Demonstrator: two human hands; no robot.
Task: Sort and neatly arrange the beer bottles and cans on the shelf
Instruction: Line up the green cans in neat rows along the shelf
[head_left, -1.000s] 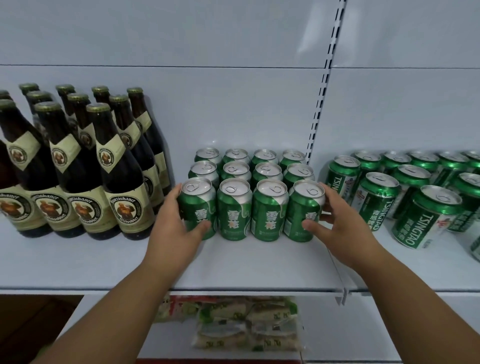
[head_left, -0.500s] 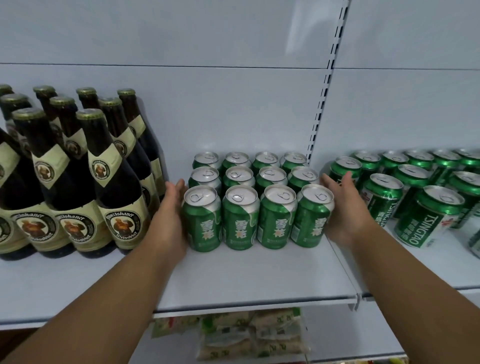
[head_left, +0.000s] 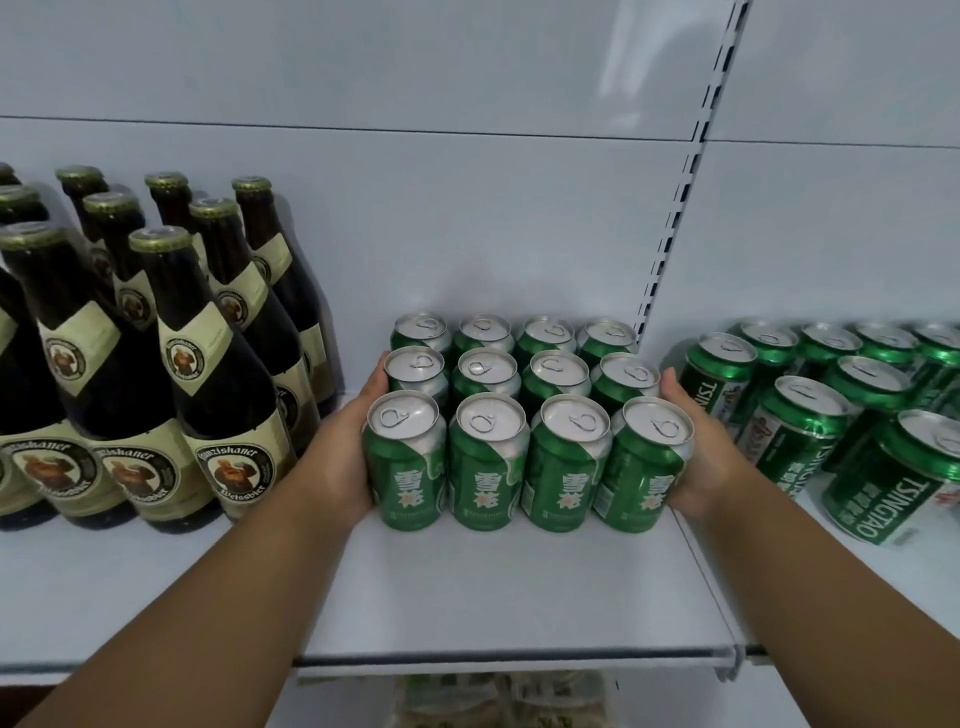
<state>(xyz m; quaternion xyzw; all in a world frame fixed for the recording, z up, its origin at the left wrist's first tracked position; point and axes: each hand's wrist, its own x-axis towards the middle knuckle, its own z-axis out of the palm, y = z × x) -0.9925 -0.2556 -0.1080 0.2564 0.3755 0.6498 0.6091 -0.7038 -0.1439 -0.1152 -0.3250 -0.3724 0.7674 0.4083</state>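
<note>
Cans (head_left: 524, 410): green, twelve, tight block on shelf (head_left: 498, 597).
Left hand (head_left: 345, 457): flat against block's left side.
Right hand (head_left: 704, 447): flat against right side.

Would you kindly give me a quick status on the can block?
Left hand and right hand flat against the can block sides. Block upright, three rows of four. Bottles close left, Tsingtao cans close right.

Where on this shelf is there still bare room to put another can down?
The front of the shelf, between its edge and the green can block, is bare. So is the back strip between that block and the beer bottles. The Tsingtao cans are crowded.
</note>
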